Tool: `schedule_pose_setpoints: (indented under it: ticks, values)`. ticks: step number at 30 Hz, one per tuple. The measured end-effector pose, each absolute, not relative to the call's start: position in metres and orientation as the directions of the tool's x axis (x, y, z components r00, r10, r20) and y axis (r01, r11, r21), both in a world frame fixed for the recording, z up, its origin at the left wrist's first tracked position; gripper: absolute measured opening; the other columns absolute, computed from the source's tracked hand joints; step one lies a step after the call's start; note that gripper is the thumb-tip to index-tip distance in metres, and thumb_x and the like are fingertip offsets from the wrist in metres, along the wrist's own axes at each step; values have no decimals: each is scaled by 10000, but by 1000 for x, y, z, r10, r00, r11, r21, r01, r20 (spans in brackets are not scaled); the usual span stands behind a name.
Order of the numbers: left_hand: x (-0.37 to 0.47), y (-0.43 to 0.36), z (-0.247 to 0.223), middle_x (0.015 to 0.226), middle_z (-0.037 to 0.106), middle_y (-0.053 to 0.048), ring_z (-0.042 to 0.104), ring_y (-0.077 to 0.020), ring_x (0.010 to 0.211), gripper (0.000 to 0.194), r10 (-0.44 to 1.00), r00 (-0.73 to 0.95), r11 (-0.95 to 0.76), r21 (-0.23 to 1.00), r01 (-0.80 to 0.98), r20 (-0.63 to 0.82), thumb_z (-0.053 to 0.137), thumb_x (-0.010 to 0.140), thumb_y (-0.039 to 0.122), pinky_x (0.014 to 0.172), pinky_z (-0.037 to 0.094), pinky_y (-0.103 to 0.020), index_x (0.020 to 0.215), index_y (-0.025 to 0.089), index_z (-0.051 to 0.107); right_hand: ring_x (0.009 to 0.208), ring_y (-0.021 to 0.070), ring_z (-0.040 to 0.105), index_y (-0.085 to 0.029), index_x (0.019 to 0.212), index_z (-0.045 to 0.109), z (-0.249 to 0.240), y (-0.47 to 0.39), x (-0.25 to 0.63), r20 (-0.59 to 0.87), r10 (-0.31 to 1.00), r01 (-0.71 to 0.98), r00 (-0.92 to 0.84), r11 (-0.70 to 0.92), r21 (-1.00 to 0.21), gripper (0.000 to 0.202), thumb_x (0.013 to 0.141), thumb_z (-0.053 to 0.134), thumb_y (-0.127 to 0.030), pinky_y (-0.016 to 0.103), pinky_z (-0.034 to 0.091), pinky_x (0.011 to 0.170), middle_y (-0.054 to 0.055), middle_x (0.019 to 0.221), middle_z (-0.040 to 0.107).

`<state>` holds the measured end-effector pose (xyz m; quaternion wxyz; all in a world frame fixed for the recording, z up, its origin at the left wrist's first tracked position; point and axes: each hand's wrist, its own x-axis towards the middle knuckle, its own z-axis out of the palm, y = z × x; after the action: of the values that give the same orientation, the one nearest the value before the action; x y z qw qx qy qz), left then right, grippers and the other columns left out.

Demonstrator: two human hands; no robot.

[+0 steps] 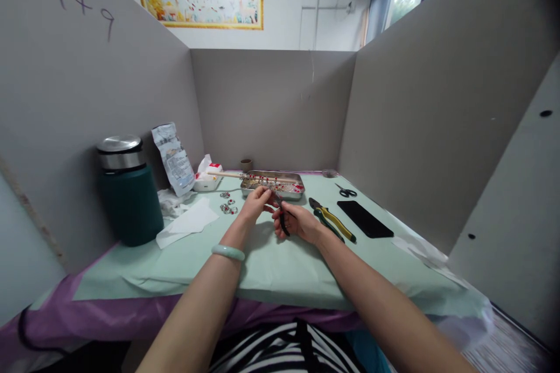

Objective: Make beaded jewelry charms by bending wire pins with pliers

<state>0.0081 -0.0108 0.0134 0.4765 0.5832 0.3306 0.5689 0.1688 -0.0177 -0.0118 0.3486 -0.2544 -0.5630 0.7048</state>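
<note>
My right hand (296, 221) is closed round small dark-handled pliers (283, 222), whose tip points up and left toward my other hand. My left hand (259, 203) has its fingers pinched together at the pliers' tip; the small piece in them is too tiny to make out. Just beyond both hands lies a metal tray (284, 193) of red and clear beads. Across it rests a light wooden stick (227, 174) with red beaded pieces on it. Several small ring-like beaded pieces (228, 207) lie left of my left hand.
On the right are green-and-yellow cutters (332, 221), a black phone (364, 219) and scissors (347, 192). A dark green flask (130, 198), a foil pouch (174, 158), a tissue pack (207, 178) and white paper (188, 224) stand or lie left. Grey partitions (273, 111) enclose the table.
</note>
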Motion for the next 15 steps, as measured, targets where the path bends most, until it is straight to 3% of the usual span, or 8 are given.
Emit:
schedule_pose_setpoints:
  ticks: [7, 15]
  values:
    - [10, -8, 11, 764, 644, -40, 622, -126, 638, 261, 911, 181, -361, 929, -80, 370, 595, 785, 397, 558, 493, -236, 818, 149, 520, 595, 174, 631, -136, 853, 576, -15, -16, 167, 40, 812, -183, -582, -83, -980, 360, 907, 413, -452, 295, 515, 532, 75, 713, 636]
    - [10, 5, 2, 663, 622, -9, 608, -131, 560, 173, 895, 107, -441, 895, 67, 433, 576, 794, 325, 507, 486, -242, 816, 164, 517, 588, 171, 625, -139, 847, 570, -13, -18, 167, 7, 836, -152, -548, -91, -984, 366, 904, 411, -463, 308, 524, 532, 80, 721, 636]
